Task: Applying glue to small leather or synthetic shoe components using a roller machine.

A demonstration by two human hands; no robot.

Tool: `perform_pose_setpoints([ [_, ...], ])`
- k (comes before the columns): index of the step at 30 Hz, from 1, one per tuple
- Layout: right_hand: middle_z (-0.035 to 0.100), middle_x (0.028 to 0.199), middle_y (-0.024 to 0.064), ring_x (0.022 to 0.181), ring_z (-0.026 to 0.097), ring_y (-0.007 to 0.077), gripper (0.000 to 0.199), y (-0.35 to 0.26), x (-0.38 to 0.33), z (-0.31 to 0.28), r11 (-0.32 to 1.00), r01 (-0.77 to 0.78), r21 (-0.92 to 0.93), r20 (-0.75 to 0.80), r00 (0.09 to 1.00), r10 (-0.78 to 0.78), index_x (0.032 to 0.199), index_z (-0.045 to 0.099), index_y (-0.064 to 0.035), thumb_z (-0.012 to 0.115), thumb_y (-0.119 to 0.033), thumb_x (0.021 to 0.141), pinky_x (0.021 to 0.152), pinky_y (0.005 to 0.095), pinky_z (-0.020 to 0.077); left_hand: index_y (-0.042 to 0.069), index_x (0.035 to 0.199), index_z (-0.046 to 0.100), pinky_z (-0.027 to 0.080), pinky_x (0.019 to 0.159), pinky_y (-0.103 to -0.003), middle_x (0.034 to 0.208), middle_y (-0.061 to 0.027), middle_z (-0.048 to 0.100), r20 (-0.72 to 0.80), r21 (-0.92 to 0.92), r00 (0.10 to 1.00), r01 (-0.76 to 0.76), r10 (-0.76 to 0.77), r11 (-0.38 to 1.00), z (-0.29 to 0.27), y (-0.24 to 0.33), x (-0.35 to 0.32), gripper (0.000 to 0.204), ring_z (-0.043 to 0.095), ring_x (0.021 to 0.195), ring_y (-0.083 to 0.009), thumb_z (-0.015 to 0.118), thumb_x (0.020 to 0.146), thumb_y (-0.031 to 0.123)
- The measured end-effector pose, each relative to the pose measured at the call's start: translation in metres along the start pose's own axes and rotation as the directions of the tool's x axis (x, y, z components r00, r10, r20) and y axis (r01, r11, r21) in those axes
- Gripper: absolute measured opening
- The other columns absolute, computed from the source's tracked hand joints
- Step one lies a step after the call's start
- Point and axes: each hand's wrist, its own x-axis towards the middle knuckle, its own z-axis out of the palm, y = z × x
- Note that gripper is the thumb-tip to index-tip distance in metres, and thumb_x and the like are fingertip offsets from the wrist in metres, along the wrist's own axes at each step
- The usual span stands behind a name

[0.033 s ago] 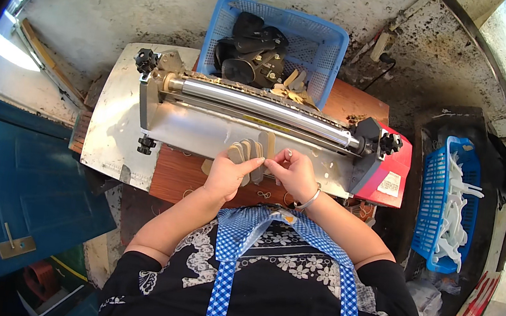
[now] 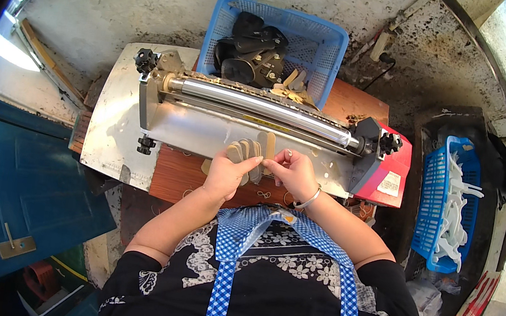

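Just in front of the roller machine's metal bed, my left hand [image 2: 224,174] is closed on a fanned stack of thin, round-ended tan and grey sole-shaped pieces [image 2: 243,148]. Its thumb lies across the stack, and the fingers beneath are hidden. My right hand [image 2: 295,174] meets the left at the thumb tips. Between its thumb and forefinger it pinches the lower end of one tan sole-shaped piece [image 2: 269,145] at the fan's right side. Both hands are above the front of the brown wooden tabletop [image 2: 168,176].
Beyond my hands the machine's steel roller [image 2: 259,105] spans between black-knobbed end mounts. Behind it stands a blue basket [image 2: 319,30] with black items and loose tan pieces. At the right, another blue basket [image 2: 429,205] holds white plastic parts. Small rubber-band-like loops [image 2: 264,194] lie on the wood.
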Motion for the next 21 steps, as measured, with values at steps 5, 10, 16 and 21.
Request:
perform_pose_setpoints([
  [5,0.051,0.053,0.0014,0.039,0.047,0.0079,0.023,-0.005,0.009,-0.018,0.914,-0.365,0.175,0.014,0.93,0.368,0.064,0.05,-0.004,0.06,-0.02,0.077,0.033,0.0184,0.0335,-0.002,0.088,0.056,0.046,0.062,-0.024,0.082,-0.0061,0.058,-0.031,0.008,0.999,-0.02,0.02,1.0,-0.007,0.016,0.009,0.017,0.056,0.071,-0.0124,0.06,0.071,-0.002],
  [10,0.054,0.062,0.0031,0.043,0.048,0.0081,0.019,-0.011,0.027,-0.025,0.823,-0.238,0.515,-0.167,0.914,0.369,0.075,0.052,-0.0026,0.059,-0.02,0.077,0.037,0.017,0.0351,-0.002,0.087,0.056,0.046,0.061,-0.024,0.081,-0.0062,0.058,-0.042,0.123,0.999,0.002,0.003,0.992,-0.009,0.01,0.011,0.018,0.056,0.069,-0.0121,0.062,0.071,0.0],
  [16,0.055,0.066,0.0038,0.048,0.052,0.0071,0.01,-0.009,0.003,0.003,0.996,-0.063,0.058,-0.025,0.998,0.065,0.08,0.051,-0.0043,0.055,-0.014,0.079,0.04,0.0162,0.0369,-0.002,0.088,0.056,0.046,0.062,-0.024,0.081,-0.0057,0.059,-0.01,0.009,1.0,0.022,-0.022,1.0,-0.002,0.006,0.006,0.02,0.055,0.07,-0.0118,0.063,0.07,0.001],
  [21,0.056,0.067,0.0042,0.05,0.052,0.0071,0.013,-0.007,-0.001,-0.012,0.978,-0.145,-0.149,-0.128,0.984,0.126,0.075,0.052,-0.0024,0.057,-0.014,0.078,0.042,0.0167,0.0394,-0.002,0.09,0.056,0.046,0.063,-0.024,0.083,-0.0058,0.058,-0.064,0.035,0.997,0.044,-0.042,0.998,-0.008,0.012,0.009,0.021,0.056,0.072,-0.0122,0.062,0.07,0.0],
])
